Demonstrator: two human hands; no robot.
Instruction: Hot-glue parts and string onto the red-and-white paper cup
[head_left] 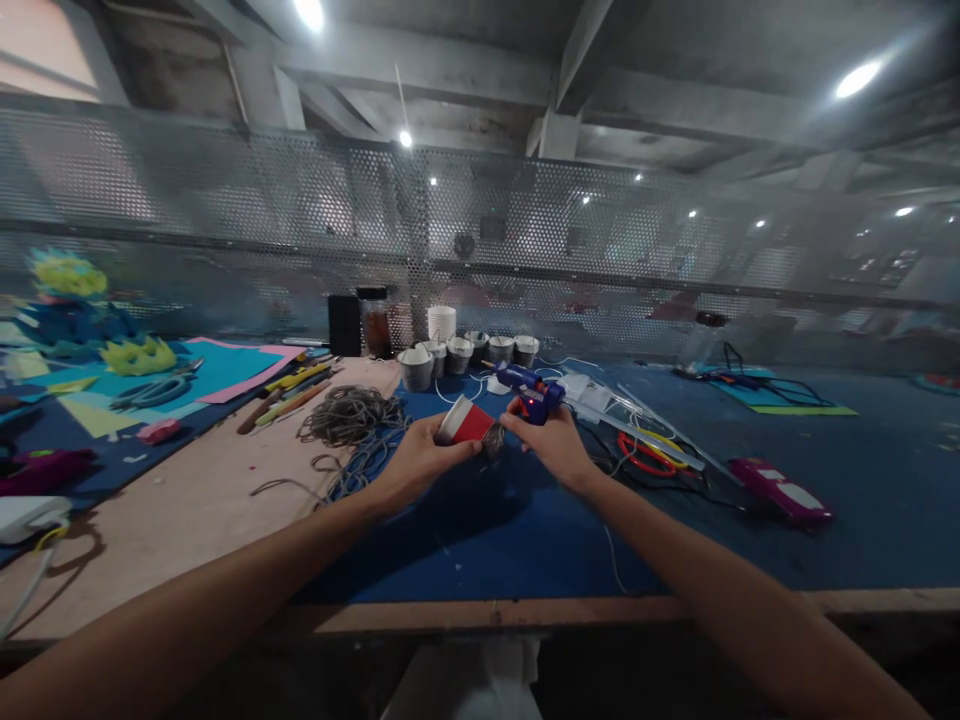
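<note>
Tilted on its side above the blue tabletop is a red paper cup (469, 421) with a white rim, its base toward the right. My left hand (424, 462) is closed around it, thumb along the lower side. Grey cord is wound at the cup's base end, close to the fingers of my right hand (553, 440). That hand also holds a blue glue gun (534, 390), which has a small red light and a nozzle pointing up and left. A tangle of grey cord (352, 415) lies left of my left hand, with loose strands trailing toward me.
Several small cord-wrapped cups (459, 354) stand at the back beside stacked white cups (442, 323), a jar (376, 322) and a black box (344, 325). Pens, scissors and coloured paper (225, 368) lie left. Right are clear sticks, cables and a purple device (780, 490).
</note>
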